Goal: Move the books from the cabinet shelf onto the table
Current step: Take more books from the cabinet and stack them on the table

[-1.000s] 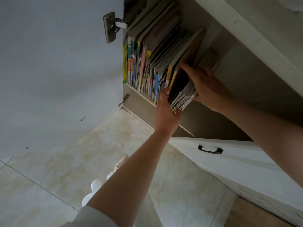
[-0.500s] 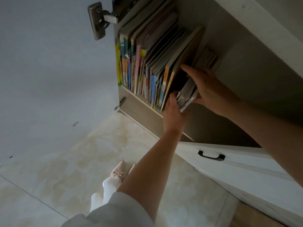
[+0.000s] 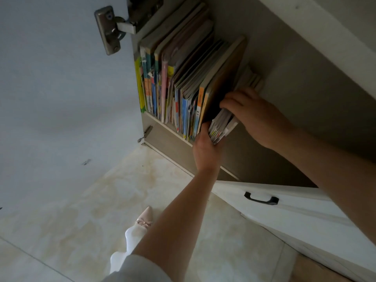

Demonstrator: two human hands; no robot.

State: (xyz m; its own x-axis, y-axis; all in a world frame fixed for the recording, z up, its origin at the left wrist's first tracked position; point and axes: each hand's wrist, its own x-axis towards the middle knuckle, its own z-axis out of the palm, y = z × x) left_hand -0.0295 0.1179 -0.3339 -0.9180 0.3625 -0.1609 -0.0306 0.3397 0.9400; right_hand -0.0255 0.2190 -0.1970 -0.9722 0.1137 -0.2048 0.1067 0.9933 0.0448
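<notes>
Books (image 3: 179, 82): stood leaning in a row on the cabinet shelf (image 3: 162, 124), spines outward
Thin bundle (image 3: 220, 127): rightmost books, tilted, front end past the shelf edge
Left hand (image 3: 205, 151): under the bundle's front end, fingers curled up around it
Right hand (image 3: 252, 112): fingers hooked over the bundle from the right, grasping it
Cabinet door (image 3: 61, 88): open at left, metal hinge (image 3: 110, 29) visible
Drawer (image 3: 284, 208): below, with black handle (image 3: 261, 198)
</notes>
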